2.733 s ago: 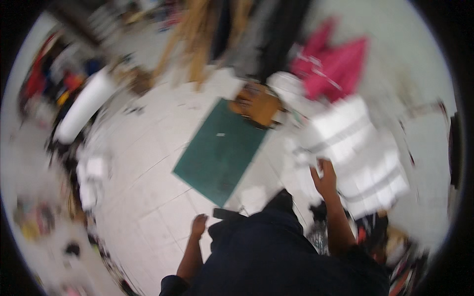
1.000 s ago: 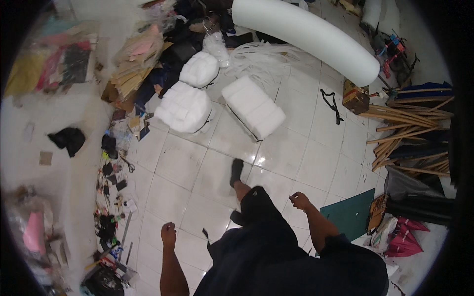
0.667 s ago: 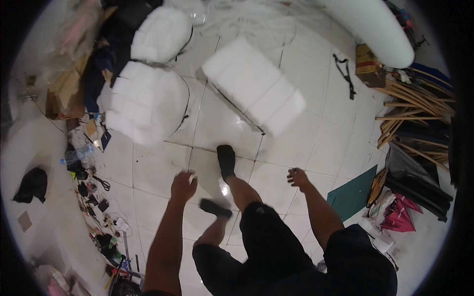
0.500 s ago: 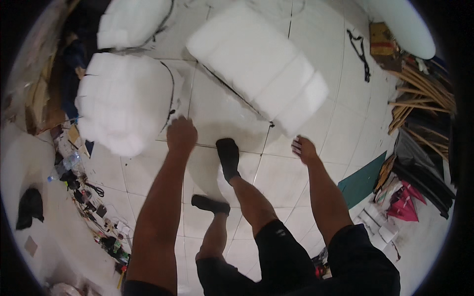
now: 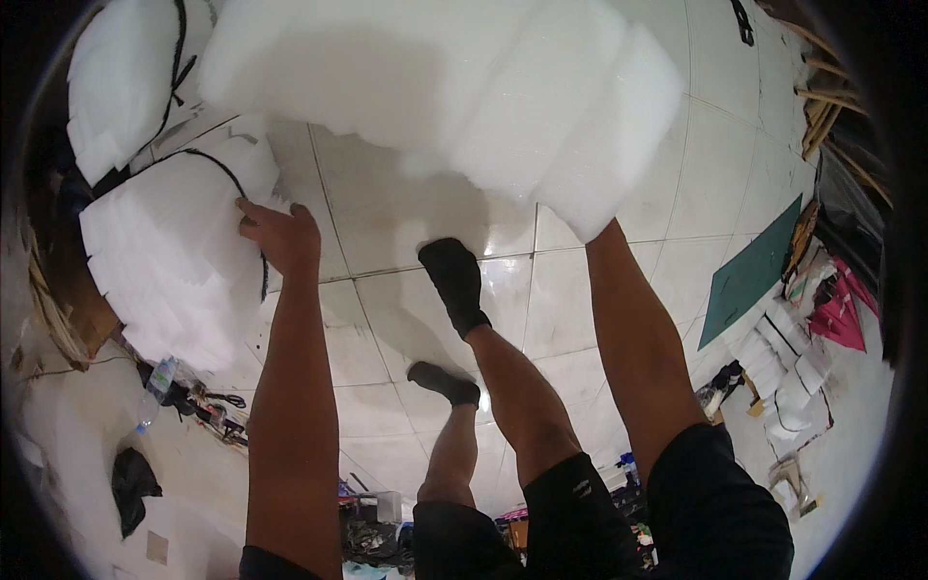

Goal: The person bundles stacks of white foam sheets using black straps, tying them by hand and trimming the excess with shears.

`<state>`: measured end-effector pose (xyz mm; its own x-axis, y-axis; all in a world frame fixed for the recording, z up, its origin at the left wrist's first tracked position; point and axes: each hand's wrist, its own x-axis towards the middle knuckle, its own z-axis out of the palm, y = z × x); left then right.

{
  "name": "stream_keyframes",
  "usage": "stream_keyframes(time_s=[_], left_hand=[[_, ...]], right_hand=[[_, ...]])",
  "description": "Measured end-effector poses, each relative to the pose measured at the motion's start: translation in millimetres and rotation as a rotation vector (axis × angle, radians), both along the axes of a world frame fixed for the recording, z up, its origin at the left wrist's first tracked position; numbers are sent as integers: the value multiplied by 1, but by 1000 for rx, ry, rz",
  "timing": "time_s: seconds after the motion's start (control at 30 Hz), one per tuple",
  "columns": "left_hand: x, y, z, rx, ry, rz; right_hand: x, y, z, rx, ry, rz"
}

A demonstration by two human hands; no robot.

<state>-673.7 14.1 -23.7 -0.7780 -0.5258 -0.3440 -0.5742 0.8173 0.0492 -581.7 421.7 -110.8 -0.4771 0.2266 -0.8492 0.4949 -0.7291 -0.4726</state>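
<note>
A large white foam bundle (image 5: 541, 106), soft-looking and ridged, fills the upper middle. Its near right end covers my right hand, of which only the wrist (image 5: 607, 240) and forearm show, so the fingers are hidden. To the left, a second white foam bundle (image 5: 169, 256) lies on the floor with a black cord (image 5: 220, 166) around its right part. Beside that cord is my left hand (image 5: 287, 235), its thumb and fingers apart; whether the fingertips touch the cord I cannot tell. Another corded white bundle (image 5: 121, 92) is at the upper left.
My socked feet (image 5: 451, 280) are on the tiled floor (image 5: 561, 290) between my arms. A green board (image 5: 749, 271), wooden sticks (image 5: 831, 97) and a pink bag (image 5: 839, 309) are at the right. A plastic bottle (image 5: 155, 391) and a black bag (image 5: 133, 488) lie at lower left.
The large bundle looks bigger and nearer, its near edge raised and tilted, and my right hand has gone behind its end. My left hand has moved left to the corded bundle and opened.
</note>
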Motion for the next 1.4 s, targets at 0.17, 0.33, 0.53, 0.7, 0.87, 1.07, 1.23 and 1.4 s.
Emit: stream_keyframes(time_s=[0.17,0.33,0.53,0.7,0.87,1.07,1.23,1.4], left_hand=[[-9,-10,-18,-40,-44,40],[-29,-8,-26,62,-7,218],[-21,-10,-2,25,-49,394],[14,-18,28,-113,43,307],[51,-39,96,-176,27,422],[108,-91,169,10,207,225],[148,-101,230,197,447,44],[180,-118,291,441,522,-81]], right_hand=[[8,-1,4,-75,110,-37],[16,7,1,-119,231,-43],[6,-17,31,-131,195,-83],[-16,-33,63,-1,46,117],[-24,-67,112,287,-29,340],[-6,-78,192,101,58,221],[17,-90,256,324,130,103],[97,-65,346,460,50,-95]])
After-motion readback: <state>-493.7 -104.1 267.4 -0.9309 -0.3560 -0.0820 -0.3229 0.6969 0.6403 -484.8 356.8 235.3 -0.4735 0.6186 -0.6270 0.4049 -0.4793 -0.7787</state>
